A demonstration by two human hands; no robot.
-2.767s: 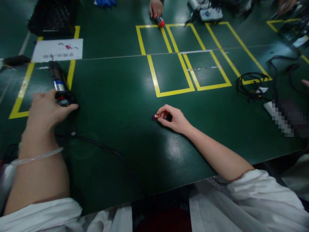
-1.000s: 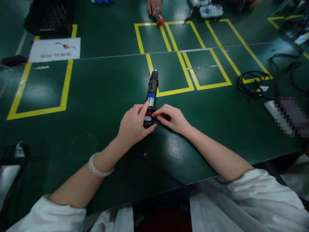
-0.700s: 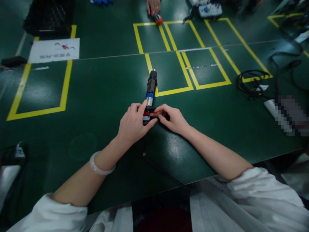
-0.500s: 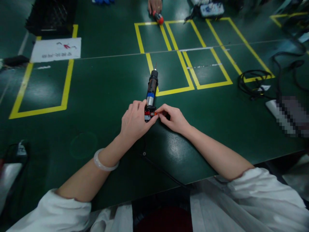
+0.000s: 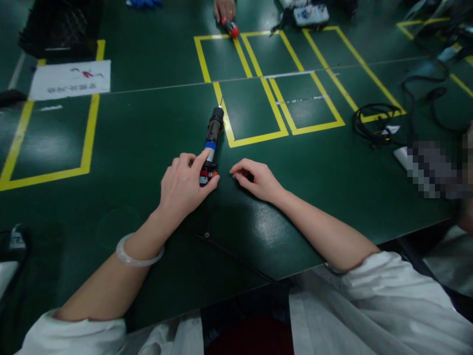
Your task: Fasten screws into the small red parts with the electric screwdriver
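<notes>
My left hand (image 5: 185,180) is closed around the rear of an uncased electric screwdriver (image 5: 214,130) lying on the green table. The tool has a black nose with a thin bit pointing away from me, a blue band and a silver motor section. Beside my left thumb, red and orange parts (image 5: 210,173) show at its rear end; my palm and fingers hide some of it. My right hand (image 5: 258,180) is a short way to the right of the tool, apart from it. Its thumb and index fingertip are pinched together, with nothing visible between them.
Yellow tape (image 5: 258,139) marks rectangles on the table. A black cable (image 5: 236,259) runs toward the near edge. At right lies a coiled cable (image 5: 373,123). A black crate (image 5: 55,34) and a paper sign (image 5: 70,80) are at left. Across the table, another person's hand (image 5: 224,9) holds a red-and-black tool (image 5: 231,28).
My right hand has let go of the orange part at the screwdriver's rear and is now apart from it. My left hand has shifted left with the screwdriver, which is tilted slightly more.
</notes>
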